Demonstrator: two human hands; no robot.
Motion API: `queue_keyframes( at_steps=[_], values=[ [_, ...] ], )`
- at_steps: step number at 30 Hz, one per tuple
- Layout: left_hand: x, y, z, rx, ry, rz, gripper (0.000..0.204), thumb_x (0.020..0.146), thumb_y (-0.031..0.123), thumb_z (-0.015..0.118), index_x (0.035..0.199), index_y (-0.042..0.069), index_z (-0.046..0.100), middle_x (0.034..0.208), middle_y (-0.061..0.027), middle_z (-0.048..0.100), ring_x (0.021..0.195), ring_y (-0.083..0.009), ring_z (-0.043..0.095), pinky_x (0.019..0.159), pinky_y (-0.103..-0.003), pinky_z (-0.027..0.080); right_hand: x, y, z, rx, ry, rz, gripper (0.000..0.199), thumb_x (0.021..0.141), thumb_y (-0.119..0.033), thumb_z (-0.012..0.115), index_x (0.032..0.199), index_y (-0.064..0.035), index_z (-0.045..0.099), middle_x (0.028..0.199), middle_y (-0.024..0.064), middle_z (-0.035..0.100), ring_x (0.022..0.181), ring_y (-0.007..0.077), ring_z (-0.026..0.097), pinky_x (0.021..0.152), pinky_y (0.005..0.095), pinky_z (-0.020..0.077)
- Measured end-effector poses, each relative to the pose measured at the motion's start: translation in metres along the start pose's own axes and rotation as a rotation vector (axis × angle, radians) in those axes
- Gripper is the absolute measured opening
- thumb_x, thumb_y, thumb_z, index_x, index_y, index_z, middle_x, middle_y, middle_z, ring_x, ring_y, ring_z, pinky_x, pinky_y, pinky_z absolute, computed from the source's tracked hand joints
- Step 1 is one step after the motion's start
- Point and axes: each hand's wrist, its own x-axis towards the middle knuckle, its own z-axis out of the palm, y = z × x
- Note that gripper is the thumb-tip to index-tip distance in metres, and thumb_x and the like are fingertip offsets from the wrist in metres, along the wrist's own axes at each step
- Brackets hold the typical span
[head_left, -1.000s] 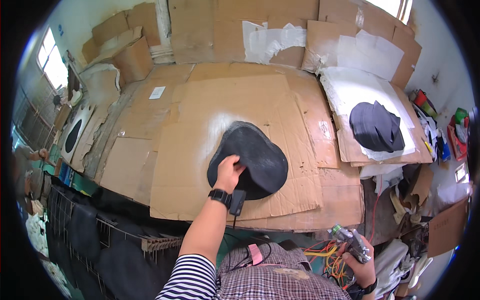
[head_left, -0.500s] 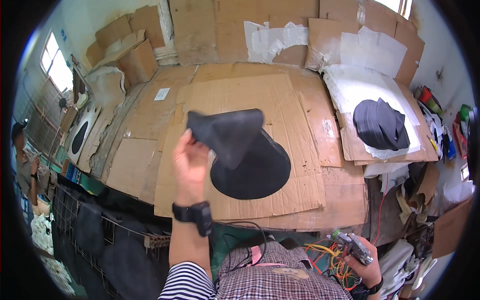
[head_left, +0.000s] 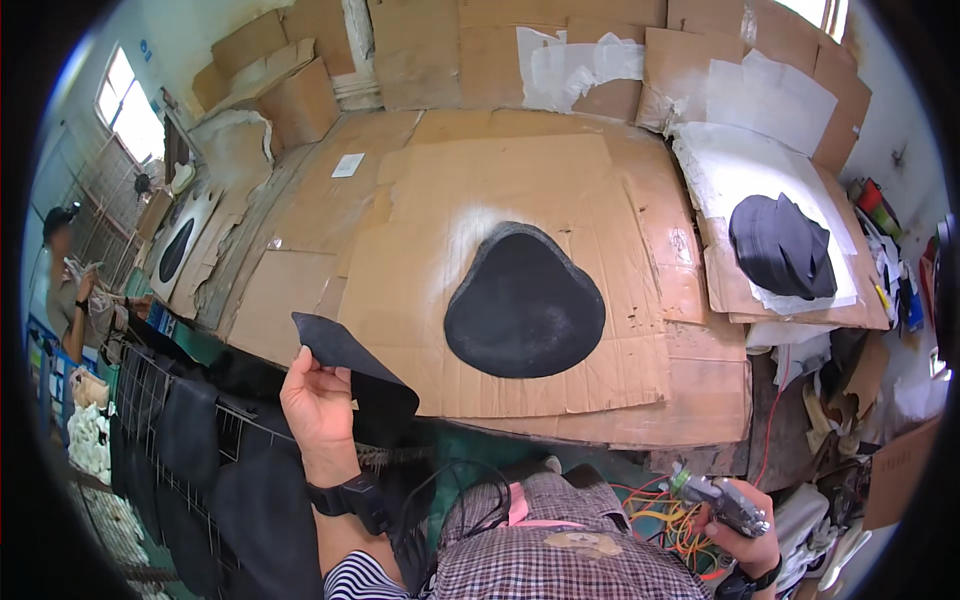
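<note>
Head view: left hand (head_left: 318,400) pinches black sheet (head_left: 350,375), long axis slanting down-right; right hand (head_left: 745,530) grips spray gun (head_left: 720,500).

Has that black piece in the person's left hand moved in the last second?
Yes. The black piece was on the cardboard-covered table; the left hand has lifted it off, down-left past the table's near edge.

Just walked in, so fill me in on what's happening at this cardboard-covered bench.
A person stands at the cardboard-covered bench. Their left hand holds a black fabric piece lifted off the near edge, above a wire rack hung with more dark pieces. Their right hand grips a spray gun low by the waist. Another black rounded piece lies flat on the cardboard, ringed by pale spray marks. A stack of dark pieces sits on white paper to the right.
</note>
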Motion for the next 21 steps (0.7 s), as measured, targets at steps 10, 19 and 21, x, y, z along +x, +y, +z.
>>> queue_keyframes(
  at_steps=[10,19,21],
  values=[
    [-0.006,0.003,0.001,0.045,0.042,-0.018,0.014,0.088,0.014,0.055,0.098,0.005,0.06,0.096,-0.0028,0.065,0.087,-0.0167,0.057,0.077,-0.03,0.043,-0.025,-0.009,-0.009,-0.172,0.347,-0.038,0.057,0.073,-0.017,0.073,0.119,0.0057,0.049,0.079,0.0065,0.061,0.07,0.0128,0.06,0.065,0.0262,0.0491],
    [-0.003,-0.004,0.004,0.022,-0.017,-0.05,0.016,0.088,0.014,0.054,0.099,0.005,0.06,0.098,-0.0032,0.065,0.089,-0.0169,0.058,0.079,-0.03,0.042,-0.008,-0.008,0.032,0.048,0.135,0.032,0.049,0.074,-0.008,0.071,0.117,0.0062,0.051,0.08,0.008,0.062,0.074,0.0151,0.061,0.067,0.0277,0.0495],
    [-0.002,-0.002,0.001,0.007,-0.025,-0.035,0.017,0.088,0.014,0.054,0.1,0.004,0.06,0.099,-0.0052,0.065,0.094,-0.0187,0.058,0.082,-0.032,0.043,0.009,-0.007,0.039,0.082,0.199,-0.044,0.05,0.075,-0.008,0.07,0.118,0.006,0.05,0.08,0.008,0.062,0.073,0.0151,0.061,0.067,0.0275,0.0495]
  ],
)
